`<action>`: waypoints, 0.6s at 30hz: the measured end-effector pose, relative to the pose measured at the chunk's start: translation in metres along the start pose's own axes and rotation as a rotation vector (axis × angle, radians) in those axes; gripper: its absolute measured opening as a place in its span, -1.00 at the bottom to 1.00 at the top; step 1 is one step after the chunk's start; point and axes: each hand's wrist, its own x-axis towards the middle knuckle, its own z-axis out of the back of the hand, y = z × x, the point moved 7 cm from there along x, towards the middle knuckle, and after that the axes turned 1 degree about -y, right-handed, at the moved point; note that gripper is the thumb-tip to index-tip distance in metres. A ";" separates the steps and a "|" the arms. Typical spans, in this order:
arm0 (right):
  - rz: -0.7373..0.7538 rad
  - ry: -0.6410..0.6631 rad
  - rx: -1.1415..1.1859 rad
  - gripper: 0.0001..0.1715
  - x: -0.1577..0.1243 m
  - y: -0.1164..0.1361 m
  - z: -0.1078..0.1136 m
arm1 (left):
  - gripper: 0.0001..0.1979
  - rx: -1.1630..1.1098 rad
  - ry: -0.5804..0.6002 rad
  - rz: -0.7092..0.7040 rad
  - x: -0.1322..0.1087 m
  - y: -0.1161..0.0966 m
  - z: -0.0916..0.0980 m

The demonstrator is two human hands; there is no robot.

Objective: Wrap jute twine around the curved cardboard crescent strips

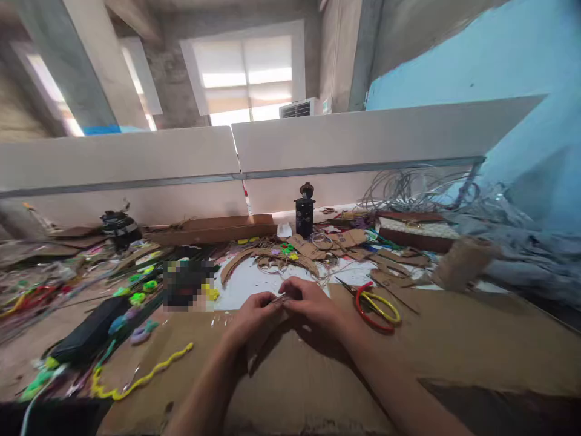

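The person's left hand (254, 315) and right hand (311, 303) meet over a big cardboard sheet (454, 339) on the worktop (240, 284). The fingers of both hands are bent in and pinch a thin brown piece (258, 350) between them. It looks like cardboard. Its top is mostly hidden by the fingers, and its low end hangs under the left hand.

At the back stands a black bottle (304, 218) with its lid up. I can't see what is in it. A long brown box (227, 229) lies to its left, and its inside doesn't show. On the right, a low brown box (413, 243) has white, bumpy stuff at its top. A dark pouch (86, 330) lies on the left; I can't tell what it holds.

Little squares blur out a dark thing (188, 287) near the left hand. 1 pair of scissors (359, 303) lies near the right hand. The grey heap (521, 242) at the far right is too smeary to make out. Both arms are cut off at the bottom.
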 end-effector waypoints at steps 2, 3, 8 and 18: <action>0.020 -0.038 -0.004 -0.80 0.002 0.000 0.004 | -0.71 -0.004 -0.006 -0.009 0.001 -0.002 0.003; 0.035 -0.056 -0.011 -0.81 0.002 0.001 0.007 | -0.70 -0.004 -0.009 -0.014 0.002 -0.003 0.004; 0.150 -0.133 -0.087 -0.88 0.002 0.007 0.018 | -0.69 0.019 -0.039 -0.037 0.008 -0.002 0.012; 0.269 -0.103 -0.299 -0.86 -0.004 0.014 0.009 | -0.65 0.033 -0.071 -0.044 0.011 0.002 0.014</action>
